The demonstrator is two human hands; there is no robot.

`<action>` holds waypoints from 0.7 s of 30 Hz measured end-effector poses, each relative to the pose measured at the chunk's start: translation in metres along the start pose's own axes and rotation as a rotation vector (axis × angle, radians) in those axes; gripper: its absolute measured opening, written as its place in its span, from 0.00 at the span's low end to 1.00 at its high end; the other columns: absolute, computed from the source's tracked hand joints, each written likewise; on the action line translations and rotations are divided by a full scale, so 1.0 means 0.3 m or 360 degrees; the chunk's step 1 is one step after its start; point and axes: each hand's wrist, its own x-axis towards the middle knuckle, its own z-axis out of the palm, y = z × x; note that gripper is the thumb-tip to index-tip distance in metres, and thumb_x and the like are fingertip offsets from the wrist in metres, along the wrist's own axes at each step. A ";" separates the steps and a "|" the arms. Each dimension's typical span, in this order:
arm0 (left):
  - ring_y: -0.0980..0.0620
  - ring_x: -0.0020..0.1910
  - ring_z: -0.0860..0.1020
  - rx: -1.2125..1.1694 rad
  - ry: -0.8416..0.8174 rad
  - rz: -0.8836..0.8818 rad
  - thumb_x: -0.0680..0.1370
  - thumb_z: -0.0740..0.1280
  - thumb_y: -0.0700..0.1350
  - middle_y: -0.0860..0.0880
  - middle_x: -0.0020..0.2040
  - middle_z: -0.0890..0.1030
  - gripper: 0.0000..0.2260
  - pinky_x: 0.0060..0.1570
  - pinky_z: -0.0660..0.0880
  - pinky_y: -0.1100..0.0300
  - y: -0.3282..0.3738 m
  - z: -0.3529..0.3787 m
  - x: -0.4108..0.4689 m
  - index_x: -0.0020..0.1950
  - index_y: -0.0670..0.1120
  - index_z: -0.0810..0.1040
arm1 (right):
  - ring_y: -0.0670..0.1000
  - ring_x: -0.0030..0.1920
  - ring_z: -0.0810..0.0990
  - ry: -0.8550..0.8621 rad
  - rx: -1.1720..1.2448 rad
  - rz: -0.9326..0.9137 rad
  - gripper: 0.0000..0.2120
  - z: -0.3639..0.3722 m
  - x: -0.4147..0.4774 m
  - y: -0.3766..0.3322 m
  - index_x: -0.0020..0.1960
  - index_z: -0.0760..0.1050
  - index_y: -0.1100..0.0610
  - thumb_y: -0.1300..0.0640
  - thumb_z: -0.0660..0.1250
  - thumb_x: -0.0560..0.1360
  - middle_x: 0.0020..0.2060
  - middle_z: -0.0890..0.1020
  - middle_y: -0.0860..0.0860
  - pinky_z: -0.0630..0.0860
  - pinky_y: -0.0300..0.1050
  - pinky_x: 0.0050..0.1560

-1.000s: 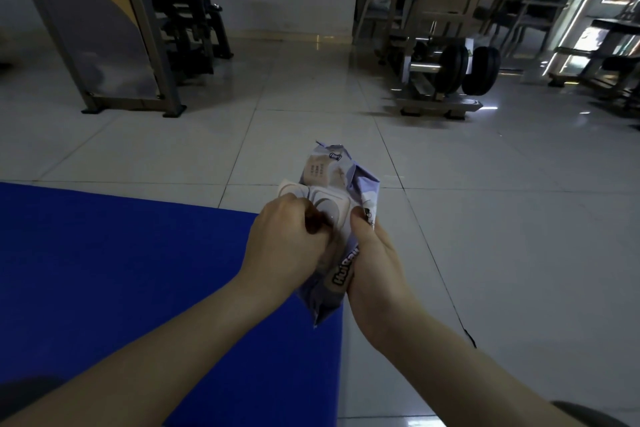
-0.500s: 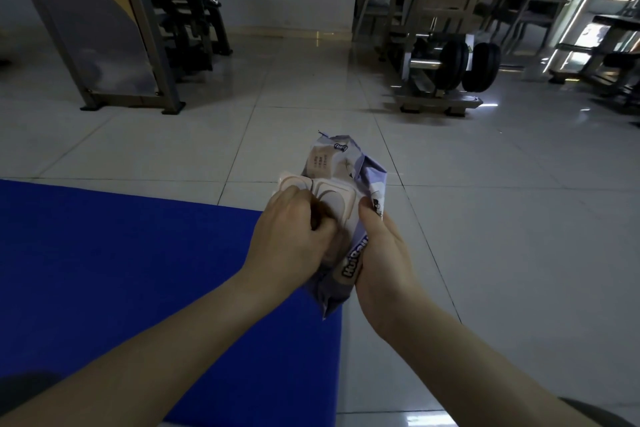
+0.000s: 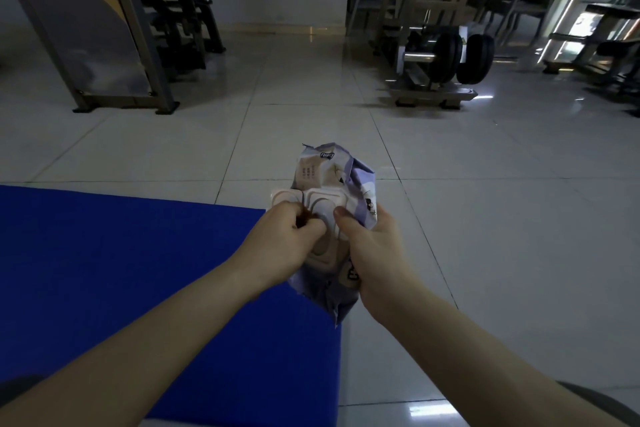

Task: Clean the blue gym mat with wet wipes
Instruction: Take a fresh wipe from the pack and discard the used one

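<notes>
Now | right hand (image 3: 372, 255) grips wipes pack (image 3: 323, 172) | left hand (image 3: 282, 241) pinches at its opening | above mat (image 3: 104, 270) edge | tile (image 3: 502, 236) beyond

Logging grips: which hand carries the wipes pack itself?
The right hand, wrapped round the wipes pack; the left hand only pinches at its white lid.

You're seeing a dim room; daylight from two o'clock glares off the floor (image 3: 502, 204); edges bow.
</notes>
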 end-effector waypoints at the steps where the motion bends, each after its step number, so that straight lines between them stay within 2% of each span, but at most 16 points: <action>1: 0.58 0.38 0.78 -0.0036 -0.0034 -0.0009 0.80 0.65 0.49 0.51 0.40 0.79 0.09 0.35 0.73 0.62 -0.001 -0.008 0.001 0.42 0.47 0.78 | 0.50 0.45 0.86 0.0019 -0.0009 0.0005 0.08 -0.002 0.002 0.002 0.59 0.79 0.53 0.59 0.66 0.81 0.46 0.87 0.51 0.84 0.46 0.42; 3: 0.62 0.34 0.74 -0.0121 -0.0104 -0.0038 0.81 0.65 0.48 0.56 0.36 0.77 0.13 0.35 0.70 0.66 0.005 -0.029 -0.002 0.36 0.50 0.77 | 0.48 0.44 0.86 0.0061 -0.0042 0.0016 0.08 -0.005 0.006 0.007 0.58 0.79 0.51 0.58 0.66 0.81 0.45 0.87 0.49 0.83 0.43 0.40; 4: 0.61 0.35 0.74 -0.0188 -0.0148 -0.0069 0.81 0.64 0.46 0.56 0.36 0.76 0.14 0.38 0.70 0.65 0.008 -0.042 -0.002 0.34 0.49 0.76 | 0.47 0.44 0.86 0.0071 -0.0060 0.0017 0.08 -0.006 0.009 0.008 0.58 0.79 0.51 0.59 0.66 0.81 0.45 0.87 0.49 0.84 0.43 0.40; 6: 0.50 0.41 0.74 -0.0352 -0.0245 -0.0150 0.82 0.61 0.43 0.46 0.39 0.76 0.12 0.44 0.72 0.56 0.013 -0.071 0.002 0.39 0.41 0.75 | 0.47 0.44 0.86 0.0089 -0.0113 0.0021 0.07 -0.009 0.015 0.013 0.57 0.79 0.51 0.59 0.66 0.81 0.45 0.87 0.48 0.84 0.45 0.42; 8: 0.47 0.45 0.75 -0.0396 -0.0348 -0.0166 0.81 0.60 0.40 0.42 0.42 0.76 0.12 0.49 0.73 0.52 0.020 -0.104 0.003 0.43 0.34 0.75 | 0.48 0.43 0.86 0.0124 -0.0161 0.0055 0.07 -0.015 0.022 0.018 0.56 0.79 0.50 0.58 0.66 0.81 0.44 0.86 0.49 0.84 0.46 0.40; 10: 0.51 0.45 0.77 -0.0348 -0.0455 -0.0129 0.81 0.60 0.40 0.45 0.43 0.79 0.12 0.50 0.73 0.53 0.027 -0.134 0.000 0.44 0.34 0.78 | 0.51 0.43 0.85 0.0158 -0.0200 0.0103 0.06 -0.023 0.028 0.021 0.56 0.79 0.50 0.57 0.66 0.81 0.43 0.86 0.51 0.83 0.44 0.35; 12: 0.55 0.45 0.78 -0.0368 -0.0488 -0.0073 0.81 0.60 0.39 0.46 0.43 0.82 0.12 0.50 0.73 0.54 0.038 -0.161 -0.006 0.44 0.38 0.81 | 0.52 0.44 0.85 0.0171 -0.0259 0.0113 0.05 -0.029 0.036 0.024 0.55 0.79 0.52 0.58 0.65 0.81 0.43 0.86 0.51 0.82 0.42 0.35; 15: 0.53 0.46 0.80 -0.0657 -0.0368 -0.0059 0.81 0.59 0.39 0.47 0.44 0.82 0.17 0.52 0.76 0.54 0.048 -0.200 0.001 0.39 0.46 0.83 | 0.53 0.43 0.82 0.0192 -0.0344 0.0142 0.05 -0.032 0.045 0.033 0.51 0.78 0.55 0.62 0.64 0.80 0.44 0.84 0.57 0.80 0.45 0.40; 17: 0.50 0.44 0.79 -0.0800 -0.0290 -0.0068 0.81 0.58 0.39 0.47 0.42 0.80 0.17 0.49 0.78 0.56 0.048 -0.208 0.008 0.35 0.48 0.80 | 0.55 0.41 0.79 0.0203 -0.0372 0.0173 0.05 -0.034 0.049 0.041 0.51 0.78 0.59 0.64 0.63 0.79 0.46 0.83 0.61 0.78 0.47 0.39; 19: 0.45 0.40 0.71 -0.0894 -0.0110 -0.0127 0.80 0.59 0.40 0.44 0.39 0.73 0.11 0.43 0.74 0.55 0.039 -0.197 0.011 0.39 0.43 0.74 | 0.54 0.40 0.79 0.0207 -0.0377 0.0181 0.06 -0.034 0.053 0.048 0.50 0.78 0.58 0.64 0.63 0.79 0.44 0.83 0.61 0.78 0.44 0.35; 21: 0.46 0.38 0.67 -0.0977 0.0138 -0.0192 0.79 0.60 0.41 0.44 0.37 0.68 0.06 0.43 0.68 0.52 0.026 -0.179 0.022 0.44 0.44 0.73 | 0.54 0.40 0.82 0.0207 -0.0357 0.0186 0.05 -0.036 0.055 0.051 0.50 0.79 0.57 0.63 0.65 0.79 0.41 0.84 0.57 0.79 0.40 0.32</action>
